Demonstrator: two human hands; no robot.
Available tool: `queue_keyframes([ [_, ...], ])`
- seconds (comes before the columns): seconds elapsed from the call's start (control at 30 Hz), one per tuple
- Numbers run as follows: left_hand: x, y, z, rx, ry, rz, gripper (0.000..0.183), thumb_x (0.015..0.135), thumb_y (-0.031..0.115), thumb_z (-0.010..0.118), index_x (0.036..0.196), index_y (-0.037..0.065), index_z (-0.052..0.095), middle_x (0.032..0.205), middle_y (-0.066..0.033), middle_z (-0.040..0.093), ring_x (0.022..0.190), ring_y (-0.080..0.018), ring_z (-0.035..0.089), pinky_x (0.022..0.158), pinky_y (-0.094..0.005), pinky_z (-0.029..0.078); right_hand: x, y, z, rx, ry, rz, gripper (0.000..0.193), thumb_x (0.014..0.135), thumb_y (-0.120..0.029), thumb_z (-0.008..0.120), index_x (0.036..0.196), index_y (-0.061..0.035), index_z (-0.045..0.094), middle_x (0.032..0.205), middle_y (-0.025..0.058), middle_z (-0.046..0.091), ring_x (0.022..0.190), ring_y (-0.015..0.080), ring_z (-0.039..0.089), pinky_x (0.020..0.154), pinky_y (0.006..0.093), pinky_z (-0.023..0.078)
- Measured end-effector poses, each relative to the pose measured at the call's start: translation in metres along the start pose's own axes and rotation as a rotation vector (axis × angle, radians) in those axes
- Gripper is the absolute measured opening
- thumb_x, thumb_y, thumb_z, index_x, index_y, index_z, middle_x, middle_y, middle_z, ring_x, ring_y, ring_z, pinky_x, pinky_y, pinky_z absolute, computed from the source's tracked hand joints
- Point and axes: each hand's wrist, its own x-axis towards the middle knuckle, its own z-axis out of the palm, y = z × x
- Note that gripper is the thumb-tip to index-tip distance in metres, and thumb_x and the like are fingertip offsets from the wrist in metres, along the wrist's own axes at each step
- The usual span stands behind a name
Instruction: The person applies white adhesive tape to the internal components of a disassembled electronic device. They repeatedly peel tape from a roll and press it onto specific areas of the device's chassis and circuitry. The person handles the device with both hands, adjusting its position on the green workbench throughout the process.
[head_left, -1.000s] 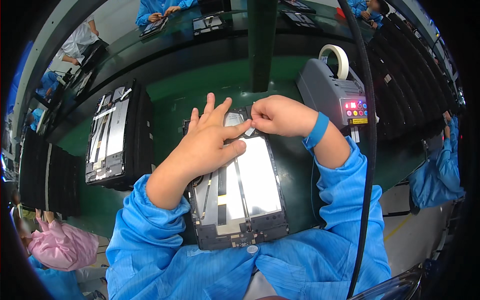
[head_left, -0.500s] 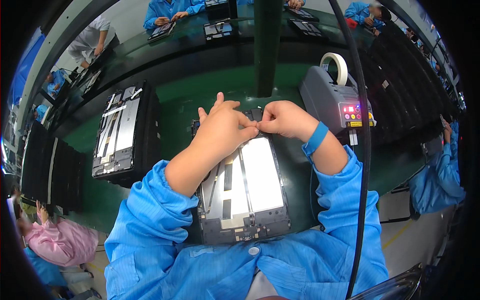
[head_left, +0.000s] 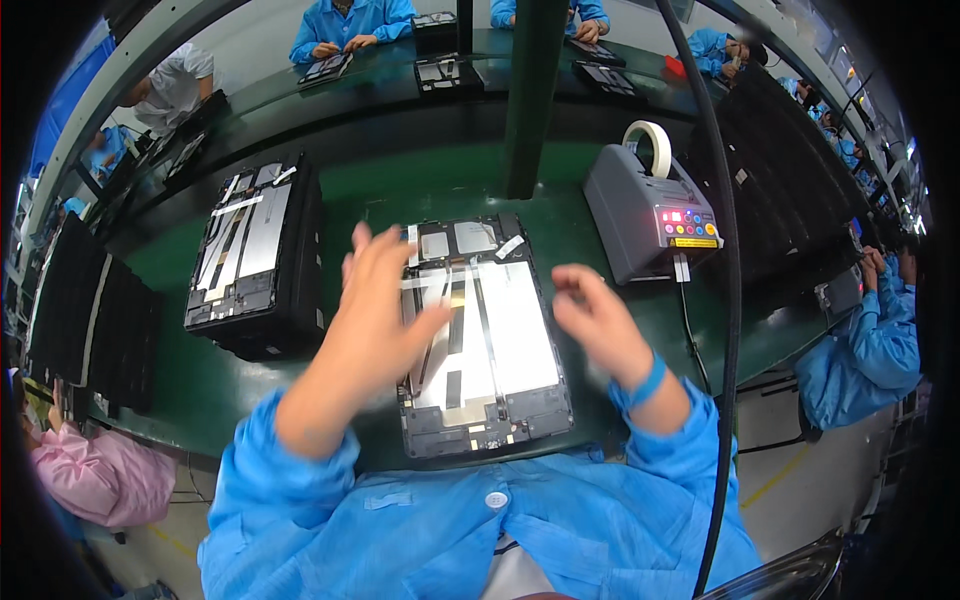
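The green bench (head_left: 300, 400) spreads under and beyond my fingers on every side. Beyond my left fingertips and off to their left stands a stack of black trays (head_left: 255, 265) with another opened tablet on top. Beyond my right fingers and to their right sits the grey tape dispenser (head_left: 650, 215), its roll of pale tape (head_left: 648, 145) on top and a cut strip hanging at its front.

Between my two hands lies the opened tablet (head_left: 485, 335), back cover off, its pale inner plates and strips of tape showing; it sits flat on the bench, straight in front of me.

My left hand (head_left: 375, 310) rests over the tablet's left edge, fingers spread and loose, the thumb reaching inward over the plate; it grips nothing. My right hand (head_left: 595, 320) hovers just off the tablet's right edge, fingers half curled and blurred; whether a bit of tape sticks to them, I cannot tell.

Half a second ago both sets of fingertips met, pinched together over the tablet's top end. Now they have drawn apart to either side, and the top end lies uncovered.
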Motion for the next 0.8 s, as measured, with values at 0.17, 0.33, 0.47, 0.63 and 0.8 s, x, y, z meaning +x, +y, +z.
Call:
queue_keyframes([
  [0.17,-0.091,0.005,-0.007,-0.303,-0.321,-0.054,0.129,0.063,0.037,0.085,0.144,-0.010,-0.004,0.147,-0.0410,-0.001,0.140,-0.0515,-0.003,0.113,-0.0546,0.011,-0.067,-0.012,0.008,-0.140,-0.272,-0.011,0.073,0.094,-0.034,0.050,0.146,0.0059,0.018,0.153,0.0304,0.009,0.144,0.0406,-0.001,0.115,0.0445,0.004],
  [0.33,-0.093,0.015,-0.017,-0.403,-0.323,0.064,0.141,0.057,0.038,0.089,0.144,-0.006,-0.013,0.145,-0.0411,-0.014,0.138,-0.0530,-0.009,0.113,-0.0530,0.013,-0.068,-0.042,0.015,0.022,-0.186,-0.027,0.070,0.089,-0.015,0.048,0.147,0.0063,0.016,0.155,0.0242,0.012,0.145,0.0338,0.004,0.116,0.0390,0.007],
  [0.47,-0.085,0.004,-0.068,-0.327,-0.106,0.221,0.131,0.059,0.030,0.087,0.146,-0.007,-0.004,0.148,-0.0400,-0.006,0.139,-0.0517,-0.006,0.113,-0.0514,0.012,-0.042,-0.099,0.034,0.036,-0.261,-0.155,0.069,0.088,-0.017,0.048,0.146,0.0081,0.019,0.153,0.0236,0.019,0.144,0.0323,0.013,0.115,0.0378,0.010],
  [0.63,-0.072,-0.049,-0.151,-0.469,0.114,0.109,0.119,0.055,0.023,0.087,0.146,-0.009,0.017,0.150,-0.0238,0.025,0.142,-0.0292,0.020,0.114,-0.0332,0.015,0.052,-0.142,0.100,0.103,-0.481,-0.370,0.064,0.092,-0.019,0.049,0.143,0.0081,0.023,0.146,0.0241,0.032,0.137,0.0335,0.029,0.112,0.0351,0.022],
  [0.8,-0.048,-0.138,-0.179,-0.650,0.209,0.017,0.124,0.050,0.032,0.091,0.146,-0.007,0.023,0.150,-0.0214,0.029,0.139,-0.0274,0.030,0.113,-0.0329,0.016,0.114,-0.144,0.180,0.207,-0.509,-0.153,0.072,0.096,-0.037,0.051,0.142,0.0100,0.021,0.143,0.0259,0.036,0.133,0.0312,0.035,0.109,0.0329,0.028],
])
